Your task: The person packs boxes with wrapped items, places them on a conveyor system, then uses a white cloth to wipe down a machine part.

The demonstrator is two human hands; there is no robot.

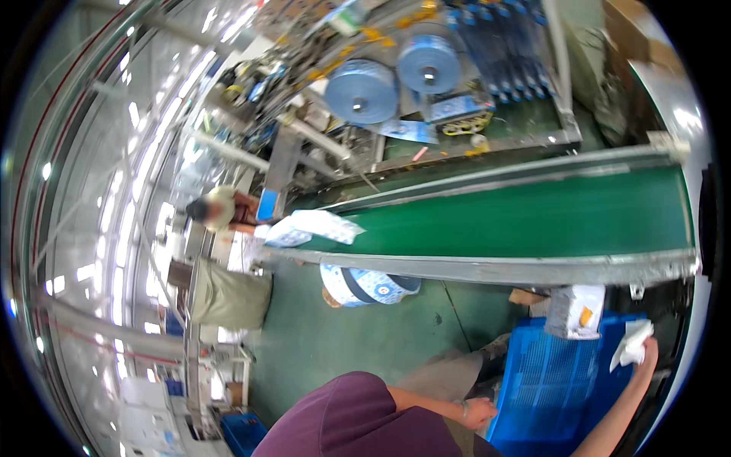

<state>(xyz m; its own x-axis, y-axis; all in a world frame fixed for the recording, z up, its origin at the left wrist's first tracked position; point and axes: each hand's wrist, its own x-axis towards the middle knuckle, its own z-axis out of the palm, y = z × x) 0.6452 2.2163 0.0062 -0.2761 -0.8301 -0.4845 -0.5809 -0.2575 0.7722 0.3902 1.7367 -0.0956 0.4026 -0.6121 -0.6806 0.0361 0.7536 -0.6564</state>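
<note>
My right hand [649, 355] is closed on a crumpled white packet [632, 345], held up at the right side of a blue plastic crate [550, 368]. My left hand [479, 413] is lower down, its fingers curled at the crate's left rim. That hand looks small here, and its fingertips are partly hidden. A white box-like pack [572, 314] with an orange patch rests at the crate's far edge, below the conveyor. More blue plastic shows under my right forearm.
A green conveyor belt [495, 217] crosses ahead, carrying white-and-blue film packs [316, 226] at its left end. Beyond it stand film rolls [361, 91] on a machine. A printed roll [369, 286] lies on the floor below. Another person [217, 209] works at the belt's far left.
</note>
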